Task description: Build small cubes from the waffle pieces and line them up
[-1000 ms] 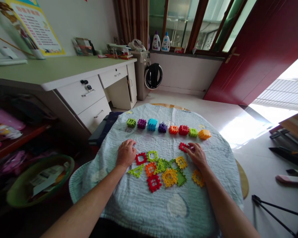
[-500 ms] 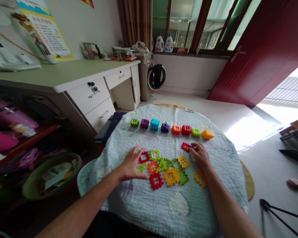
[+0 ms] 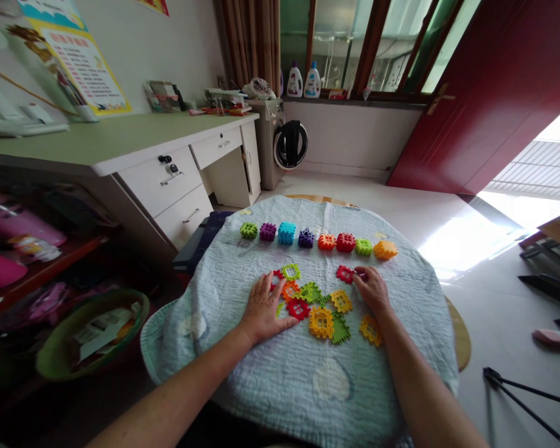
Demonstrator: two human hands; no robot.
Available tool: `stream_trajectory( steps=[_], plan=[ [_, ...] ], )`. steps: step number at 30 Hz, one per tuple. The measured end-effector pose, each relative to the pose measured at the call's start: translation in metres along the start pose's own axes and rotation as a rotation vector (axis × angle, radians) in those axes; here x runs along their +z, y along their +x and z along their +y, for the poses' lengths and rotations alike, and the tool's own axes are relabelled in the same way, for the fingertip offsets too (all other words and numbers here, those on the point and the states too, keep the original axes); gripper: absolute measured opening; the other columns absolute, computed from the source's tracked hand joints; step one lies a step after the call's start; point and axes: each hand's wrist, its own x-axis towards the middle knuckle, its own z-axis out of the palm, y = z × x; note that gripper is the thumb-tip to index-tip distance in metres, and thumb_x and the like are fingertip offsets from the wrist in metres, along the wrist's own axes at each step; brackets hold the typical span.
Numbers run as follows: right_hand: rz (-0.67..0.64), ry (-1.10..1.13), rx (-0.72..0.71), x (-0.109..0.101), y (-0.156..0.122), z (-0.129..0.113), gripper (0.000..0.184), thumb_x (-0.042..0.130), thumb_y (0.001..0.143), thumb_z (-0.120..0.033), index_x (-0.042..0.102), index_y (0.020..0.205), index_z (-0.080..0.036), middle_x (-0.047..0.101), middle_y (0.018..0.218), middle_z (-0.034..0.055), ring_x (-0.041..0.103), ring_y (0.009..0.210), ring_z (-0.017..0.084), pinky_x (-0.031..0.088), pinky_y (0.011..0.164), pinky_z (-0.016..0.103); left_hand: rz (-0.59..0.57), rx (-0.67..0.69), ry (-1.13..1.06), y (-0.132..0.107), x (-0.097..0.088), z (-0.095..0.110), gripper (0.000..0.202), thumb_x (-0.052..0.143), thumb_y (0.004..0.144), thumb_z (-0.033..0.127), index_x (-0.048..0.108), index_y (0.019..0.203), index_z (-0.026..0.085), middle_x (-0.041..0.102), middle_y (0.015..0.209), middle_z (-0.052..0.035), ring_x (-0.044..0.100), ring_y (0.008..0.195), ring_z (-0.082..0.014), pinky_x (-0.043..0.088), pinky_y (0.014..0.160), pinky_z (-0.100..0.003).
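My left hand [image 3: 264, 309] lies palm down with fingers spread over the left side of a loose group of plastic interlocking pieces. Partly under its fingers are a red piece [image 3: 278, 279] and a bit of light green. By its thumb is a red window piece [image 3: 298, 308], with an orange piece [image 3: 290, 290] just beyond. Green pieces [image 3: 310, 292] and yellow pieces [image 3: 321, 323] make up the rest of the group. My right hand [image 3: 373, 287] pinches the right edge of a red square piece [image 3: 345, 274] set apart from the group.
A row of small stacks, from green [image 3: 249, 230] to orange-yellow [image 3: 385, 250], stands farther back on the cloth-covered round table [image 3: 336, 404]. A desk [image 3: 135, 134] stands to the left, a washing machine [image 3: 269, 137] behind. A green basket [image 3: 93, 373] sits low at left.
My left hand has come down flatter and moved right and forward. The red window piece and the orange piece have shifted away from me, closer into the group. My right hand stays at the red square piece.
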Motion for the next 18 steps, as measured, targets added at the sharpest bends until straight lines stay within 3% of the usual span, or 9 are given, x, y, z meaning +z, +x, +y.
stream_trajectory(
  steps=[4,9,14,18],
  plan=[
    [0.024,0.009,0.004,-0.001,0.0,-0.002,0.031,0.053,0.076,-0.044,0.07,0.085,-0.02,0.066,0.086,0.0062,0.06,0.072,0.019,0.049,0.074,0.034,0.098,0.118,0.029,0.0,-0.008,0.026,0.085,0.071,0.07,0.058,0.043,0.142,0.023,0.033,0.154,-0.0175,0.022,0.145,-0.0425,0.017,0.115,-0.065],
    [0.042,0.04,0.016,-0.004,-0.001,-0.006,0.033,0.053,0.075,-0.045,0.07,0.082,-0.019,0.067,0.083,0.0076,0.059,0.07,0.02,0.048,0.073,0.035,0.051,0.568,0.033,-0.007,-0.002,0.086,0.057,0.057,0.087,0.052,0.05,0.137,0.024,0.04,0.154,-0.0098,0.025,0.145,-0.035,0.002,0.12,-0.06],
    [0.046,0.139,0.095,-0.009,-0.001,-0.004,0.033,0.055,0.072,-0.045,0.071,0.085,-0.019,0.07,0.08,0.007,0.061,0.073,0.022,0.05,0.073,0.036,-0.078,0.961,0.046,0.006,0.023,0.135,0.042,0.044,0.097,0.044,0.057,0.129,0.021,0.055,0.142,-0.0078,0.039,0.138,-0.0266,0.014,0.121,-0.051],
    [0.017,0.261,0.169,-0.012,0.0,0.003,0.037,0.056,0.071,-0.045,0.072,0.091,-0.019,0.073,0.078,0.0065,0.064,0.073,0.024,0.051,0.069,0.036,-0.156,0.972,0.092,0.018,0.04,0.155,0.043,0.044,0.096,0.048,0.058,0.127,0.021,0.058,0.138,-0.0072,0.043,0.134,-0.0276,0.023,0.117,-0.05]
  ],
)
